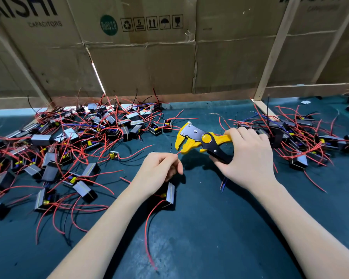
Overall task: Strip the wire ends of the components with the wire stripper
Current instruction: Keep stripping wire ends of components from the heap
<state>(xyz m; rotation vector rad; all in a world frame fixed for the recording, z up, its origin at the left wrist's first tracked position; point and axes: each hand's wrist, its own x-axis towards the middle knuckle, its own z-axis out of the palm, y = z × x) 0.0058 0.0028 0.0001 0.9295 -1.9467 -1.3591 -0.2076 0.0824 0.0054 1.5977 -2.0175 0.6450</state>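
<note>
Wire stripper (pixel 201 140): yellow and black, held above the table (pixel 210 228) in the right hand (pixel 248 156), whose grip is closed round the handles; its head points left, mouth apart. Red wire (pixel 177 153): end pinched in the closed left hand (pixel 159 172), tip just at the stripper's lower yellow tip (contact cannot be told). Component (pixel 169 195): black box, lying under the left hand, a second red lead trailing toward the near edge. Table: dark green, bare in the near middle between the forearms. Left pile (pixel 69 141): many like components, red wires tangled. Right pile (pixel 306 137): smaller, just beyond the right hand. Cardboard wall (pixel 149 57): closes the far edge.
</note>
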